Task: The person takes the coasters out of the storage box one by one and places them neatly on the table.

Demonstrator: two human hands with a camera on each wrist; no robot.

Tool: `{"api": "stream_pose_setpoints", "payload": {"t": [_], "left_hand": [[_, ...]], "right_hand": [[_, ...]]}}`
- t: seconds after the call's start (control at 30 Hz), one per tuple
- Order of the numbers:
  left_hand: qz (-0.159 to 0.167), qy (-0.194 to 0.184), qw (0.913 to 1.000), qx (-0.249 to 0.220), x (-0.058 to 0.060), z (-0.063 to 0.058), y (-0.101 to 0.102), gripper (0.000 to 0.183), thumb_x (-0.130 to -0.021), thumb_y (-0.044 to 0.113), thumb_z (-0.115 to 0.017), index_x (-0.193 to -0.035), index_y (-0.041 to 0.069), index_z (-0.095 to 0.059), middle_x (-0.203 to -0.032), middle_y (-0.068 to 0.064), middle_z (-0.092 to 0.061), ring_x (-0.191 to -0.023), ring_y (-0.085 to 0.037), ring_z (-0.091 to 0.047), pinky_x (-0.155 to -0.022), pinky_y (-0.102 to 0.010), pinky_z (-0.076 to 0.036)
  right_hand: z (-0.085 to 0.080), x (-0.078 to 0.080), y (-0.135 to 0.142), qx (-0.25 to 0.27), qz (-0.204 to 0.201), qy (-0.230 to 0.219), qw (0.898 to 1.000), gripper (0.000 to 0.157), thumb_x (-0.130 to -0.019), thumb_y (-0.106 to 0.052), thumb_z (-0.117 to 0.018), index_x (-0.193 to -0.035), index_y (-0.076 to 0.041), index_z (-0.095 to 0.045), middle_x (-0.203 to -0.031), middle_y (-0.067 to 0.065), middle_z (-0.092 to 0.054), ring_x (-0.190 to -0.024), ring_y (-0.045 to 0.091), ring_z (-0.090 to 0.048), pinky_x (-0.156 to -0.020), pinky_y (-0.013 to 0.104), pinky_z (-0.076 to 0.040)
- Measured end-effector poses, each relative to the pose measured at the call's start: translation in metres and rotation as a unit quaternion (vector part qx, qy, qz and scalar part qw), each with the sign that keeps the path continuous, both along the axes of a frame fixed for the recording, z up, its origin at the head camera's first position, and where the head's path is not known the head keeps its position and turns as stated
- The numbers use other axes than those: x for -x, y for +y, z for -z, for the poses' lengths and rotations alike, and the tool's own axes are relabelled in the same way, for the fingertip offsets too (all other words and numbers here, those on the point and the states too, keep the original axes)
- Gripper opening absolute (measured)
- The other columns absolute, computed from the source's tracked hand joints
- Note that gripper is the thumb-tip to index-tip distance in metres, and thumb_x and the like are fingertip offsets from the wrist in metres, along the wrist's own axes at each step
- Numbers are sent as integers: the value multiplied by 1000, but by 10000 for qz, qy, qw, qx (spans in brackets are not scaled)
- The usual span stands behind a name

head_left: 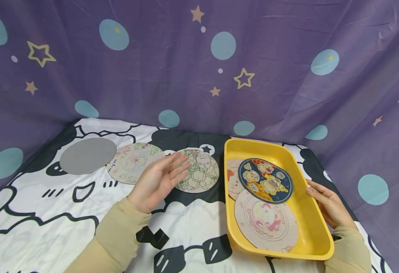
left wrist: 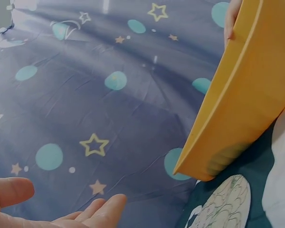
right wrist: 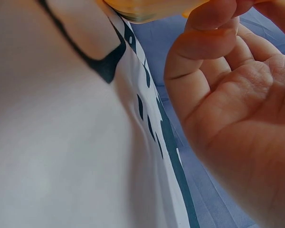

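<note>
My right hand (head_left: 332, 204) grips the right rim of a yellow plastic tray (head_left: 305, 223), its curled fingers showing under the edge in the right wrist view. Inside the tray lie three round mats: a dark blue one with orange cartoon figures (head_left: 266, 180), a pink unicorn one (head_left: 266, 223) and a pale one (head_left: 233, 180) partly covered. Left of the tray, my left hand (head_left: 162, 180) is held palm up with straight fingers, holding nothing. It overlaps a green-patterned round mat (head_left: 199, 172) in the head view.
Further left on the cartoon-printed cloth (head_left: 66, 212) are a pale round mat with coloured drawings (head_left: 131, 161) and a plain grey round one (head_left: 88, 155). A purple curtain (head_left: 172, 68) with stars and dots hangs behind the table and along its sides.
</note>
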State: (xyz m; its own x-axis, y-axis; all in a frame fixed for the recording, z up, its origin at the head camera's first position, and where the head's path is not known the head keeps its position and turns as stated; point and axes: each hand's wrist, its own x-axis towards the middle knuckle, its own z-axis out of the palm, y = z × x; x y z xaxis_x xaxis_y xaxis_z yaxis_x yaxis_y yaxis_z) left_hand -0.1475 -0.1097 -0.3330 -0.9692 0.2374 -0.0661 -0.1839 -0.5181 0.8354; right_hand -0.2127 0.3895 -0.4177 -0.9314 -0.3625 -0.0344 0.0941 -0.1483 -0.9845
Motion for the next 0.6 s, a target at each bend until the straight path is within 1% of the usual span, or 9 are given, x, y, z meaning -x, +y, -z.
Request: {"api": "stream_pose_setpoints", "payload": {"t": [0.17, 0.37, 0.5, 0.6], "left_hand": [[70, -24, 9999, 78, -1, 4, 7, 57, -110, 20, -28, -157, -3, -5, -163, -21, -19, -150, -34, -24, -124, -43, -22], [191, -42, 9996, 217, -3, 8, 15, 57, -109, 21, -30, -157, -2, -8, -162, -20, -22, -149, -33, -28, -122, -43, -27], [217, -57, 9996, 186, -3, 9, 18, 56, -109, 20, -29, -157, -3, -9, -162, -21, -24, -148, -34, -29, -121, -44, -27], [289, -51, 9995, 148, -1, 9, 21, 57, -109, 20, -29, -156, -5, -9, -161, -22, -23, -148, -34, -28, -121, -44, -28]], "right_hand": [[0, 0, 0, 15, 7, -20, 10000, 39, -107, -7, -38, -125, -24, -67, -115, -5, -74, -99, 11, -72, -82, 27, -59], [1, -1, 1, -16, 12, -100, 9999, 39, -107, -8, -37, -125, -25, -67, -115, -6, -73, -99, 10, -72, -83, 27, -59], [3, 0, 1, 19, -48, -63, 10000, 40, -107, -7, -36, -126, -25, -67, -116, -5, -73, -100, 11, -71, -83, 27, -59], [3, -1, 1, 86, -66, -18, 9999, 40, -107, -6, -36, -126, -24, -67, -117, -4, -73, -101, 12, -71, -83, 28, -59]]}}
